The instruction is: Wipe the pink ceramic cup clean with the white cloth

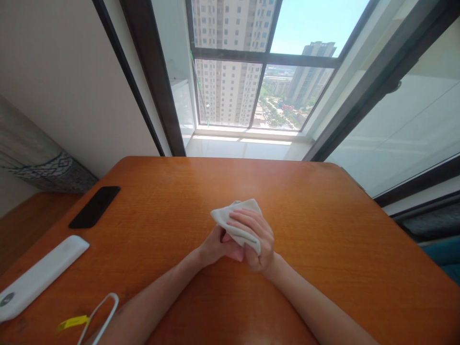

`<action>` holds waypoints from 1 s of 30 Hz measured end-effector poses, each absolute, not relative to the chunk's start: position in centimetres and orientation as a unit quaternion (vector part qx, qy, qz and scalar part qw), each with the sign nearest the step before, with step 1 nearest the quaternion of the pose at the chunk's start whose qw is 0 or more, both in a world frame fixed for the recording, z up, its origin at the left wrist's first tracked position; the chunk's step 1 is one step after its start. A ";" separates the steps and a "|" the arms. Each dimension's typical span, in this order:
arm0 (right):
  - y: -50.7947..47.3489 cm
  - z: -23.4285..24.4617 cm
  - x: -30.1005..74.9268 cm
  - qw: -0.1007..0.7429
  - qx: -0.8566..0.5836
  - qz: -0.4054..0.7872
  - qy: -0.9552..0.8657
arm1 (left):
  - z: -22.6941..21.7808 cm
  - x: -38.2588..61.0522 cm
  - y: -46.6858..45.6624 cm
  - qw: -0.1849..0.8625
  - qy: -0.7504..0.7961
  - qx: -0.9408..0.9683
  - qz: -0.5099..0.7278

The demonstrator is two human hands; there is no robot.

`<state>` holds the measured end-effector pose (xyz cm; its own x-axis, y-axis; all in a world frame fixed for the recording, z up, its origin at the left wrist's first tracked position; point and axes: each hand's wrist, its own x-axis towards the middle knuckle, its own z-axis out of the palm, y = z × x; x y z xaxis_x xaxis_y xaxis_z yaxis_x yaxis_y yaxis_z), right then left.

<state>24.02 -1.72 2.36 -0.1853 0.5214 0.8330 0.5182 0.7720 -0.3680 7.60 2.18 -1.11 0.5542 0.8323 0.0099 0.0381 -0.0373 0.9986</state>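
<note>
A folded white cloth [237, 219] is bunched between my two hands, in the middle of the orange wooden table [323, 230]. My right hand [253, 237] lies over the cloth, its fingers curled across the fold. My left hand [214, 247] grips the cloth's lower edge from the other side, partly tucked under my right hand. Both hands rest close to the tabletop, and the cloth's middle is hidden by my fingers.
A black phone [94, 207] lies face down or dark at the table's left. Nearer me are a long white bar-shaped device [39, 278] and a white cord loop [104, 311] with a yellow tag [73, 322]. A large window [262, 91] stands beyond the far edge.
</note>
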 end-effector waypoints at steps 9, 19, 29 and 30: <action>1.1 -0.1 25.2 0.579 -0.582 0.319 -0.473 | 0.4 6.7 3.3 0.649 0.226 0.641 0.342; -2.7 2.9 23.4 0.507 -0.316 -0.059 -0.800 | -1.8 6.9 2.1 0.614 0.330 0.620 0.360; -1.0 1.7 24.7 0.569 -0.406 0.074 -0.711 | -1.1 7.0 3.3 0.633 0.287 0.638 0.332; -0.6 1.3 25.0 0.578 -0.443 0.120 -0.675 | -0.8 6.9 3.4 0.633 0.282 0.640 0.332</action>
<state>25.03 -0.60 1.31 0.0594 0.7363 0.6740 0.4589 0.5795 -0.6735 6.86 3.42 -0.83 0.6206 0.7811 0.0691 -0.0596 -0.0408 0.9974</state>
